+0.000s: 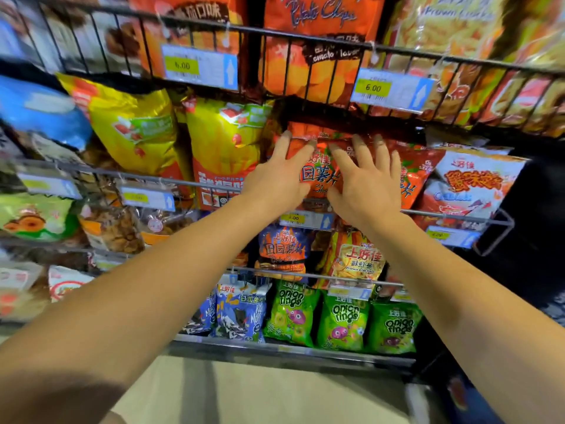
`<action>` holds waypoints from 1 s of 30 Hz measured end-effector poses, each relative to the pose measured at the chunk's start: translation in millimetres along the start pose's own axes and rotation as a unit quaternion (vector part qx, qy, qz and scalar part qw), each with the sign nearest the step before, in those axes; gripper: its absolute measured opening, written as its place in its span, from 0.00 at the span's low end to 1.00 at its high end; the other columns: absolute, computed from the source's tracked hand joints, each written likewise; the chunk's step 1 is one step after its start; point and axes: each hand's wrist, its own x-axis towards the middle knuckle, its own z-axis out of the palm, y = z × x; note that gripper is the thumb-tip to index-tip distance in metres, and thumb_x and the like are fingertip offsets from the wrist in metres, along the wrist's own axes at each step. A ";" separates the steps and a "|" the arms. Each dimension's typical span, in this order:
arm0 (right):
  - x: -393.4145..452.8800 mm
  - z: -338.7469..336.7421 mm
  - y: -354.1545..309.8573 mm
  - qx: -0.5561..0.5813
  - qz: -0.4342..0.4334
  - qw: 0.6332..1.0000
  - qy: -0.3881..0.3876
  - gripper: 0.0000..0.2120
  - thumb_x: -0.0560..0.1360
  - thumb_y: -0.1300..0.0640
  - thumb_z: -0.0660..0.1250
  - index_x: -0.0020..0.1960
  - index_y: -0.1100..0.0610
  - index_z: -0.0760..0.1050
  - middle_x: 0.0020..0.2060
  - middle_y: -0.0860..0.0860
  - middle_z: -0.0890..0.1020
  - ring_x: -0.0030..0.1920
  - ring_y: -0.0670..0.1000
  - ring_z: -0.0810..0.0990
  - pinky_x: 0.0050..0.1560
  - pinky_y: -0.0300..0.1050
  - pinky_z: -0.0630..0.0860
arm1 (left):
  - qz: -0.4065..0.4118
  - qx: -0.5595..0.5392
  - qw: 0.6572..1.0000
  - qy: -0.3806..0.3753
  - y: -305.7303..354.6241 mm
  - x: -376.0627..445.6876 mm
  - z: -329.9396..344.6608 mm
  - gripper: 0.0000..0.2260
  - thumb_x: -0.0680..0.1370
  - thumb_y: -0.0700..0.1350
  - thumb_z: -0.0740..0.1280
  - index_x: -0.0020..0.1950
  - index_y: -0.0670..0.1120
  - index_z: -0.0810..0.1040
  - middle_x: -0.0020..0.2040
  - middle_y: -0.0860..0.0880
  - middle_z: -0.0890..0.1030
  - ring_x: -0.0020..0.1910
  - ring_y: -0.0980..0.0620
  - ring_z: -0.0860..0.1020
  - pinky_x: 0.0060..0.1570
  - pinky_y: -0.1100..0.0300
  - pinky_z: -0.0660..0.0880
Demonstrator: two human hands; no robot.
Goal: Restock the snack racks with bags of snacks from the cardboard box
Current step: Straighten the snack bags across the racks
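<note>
An orange-red bag of potato chips stands in the middle tier of the wire snack rack. My left hand lies flat on the bag's left side with straight fingers. My right hand presses its right side, fingers spread and reaching to the bag's top edge. A second bag of the same kind leans just to the right. The cardboard box is out of view.
Yellow snack bags fill the same tier at left, white and red bags at right. Large orange chip bags sit above behind a wire rail with price tags. Green onion ring bags line the bottom tier.
</note>
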 end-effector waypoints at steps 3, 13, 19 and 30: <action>-12.0 -9.8 -16.7 0.023 0.015 0.999 0.027 0.32 0.75 0.50 0.67 0.77 0.49 0.64 0.78 0.55 0.61 0.79 0.64 0.53 0.77 0.64 0.50 | 0.033 -0.014 0.998 0.044 -16.5 -35.4 -28.6 0.33 0.80 0.53 0.65 0.80 0.62 0.51 0.82 0.51 0.51 0.66 0.40 0.74 0.58 0.46 0.76; -11.6 -6.8 -162.2 0.141 -0.098 0.981 0.088 0.32 0.74 0.51 0.70 0.76 0.56 0.66 0.76 0.59 0.64 0.73 0.65 0.62 0.74 0.61 0.62 | -0.105 -0.053 0.953 0.279 -185.2 -107.9 -80.1 0.25 0.79 0.48 0.68 0.75 0.50 0.68 0.76 0.40 0.61 0.73 0.38 0.62 0.70 0.44 0.63; 13.7 -1.8 -192.5 0.087 -0.044 0.994 0.045 0.37 0.74 0.46 0.69 0.79 0.47 0.60 0.81 0.52 0.55 0.79 0.62 0.53 0.77 0.62 0.55 | -0.091 -0.026 0.982 0.166 -218.1 -58.9 -67.4 0.29 0.81 0.52 0.65 0.79 0.62 0.56 0.82 0.47 0.43 0.79 0.37 0.49 0.74 0.38 0.58; 13.5 2.7 -204.1 0.081 0.013 0.997 0.006 0.39 0.75 0.47 0.69 0.81 0.44 0.55 0.82 0.52 0.51 0.80 0.62 0.48 0.78 0.59 0.50 | -0.070 -0.103 0.980 0.158 -221.1 -22.0 -61.8 0.37 0.75 0.51 0.74 0.79 0.61 0.56 0.80 0.47 0.43 0.72 0.36 0.62 0.68 0.44 0.69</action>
